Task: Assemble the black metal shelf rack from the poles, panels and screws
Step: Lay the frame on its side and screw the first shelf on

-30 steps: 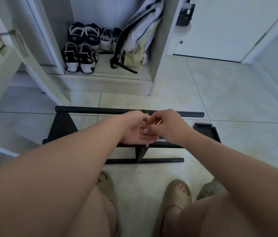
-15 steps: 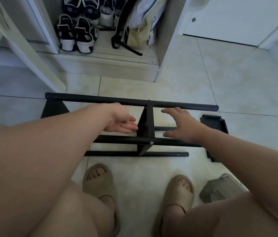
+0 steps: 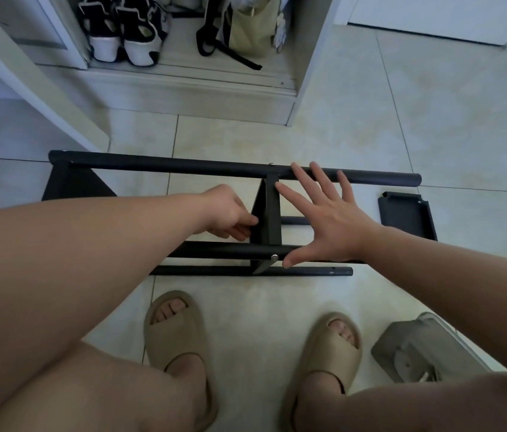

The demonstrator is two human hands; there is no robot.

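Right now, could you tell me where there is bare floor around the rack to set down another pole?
Bare tile lies between the far pole and the cupboard step, and right of the loose panel. A narrower strip runs between the near pole and the sandals. Crowded inside the rack: left hand and right hand flank the upright panel.
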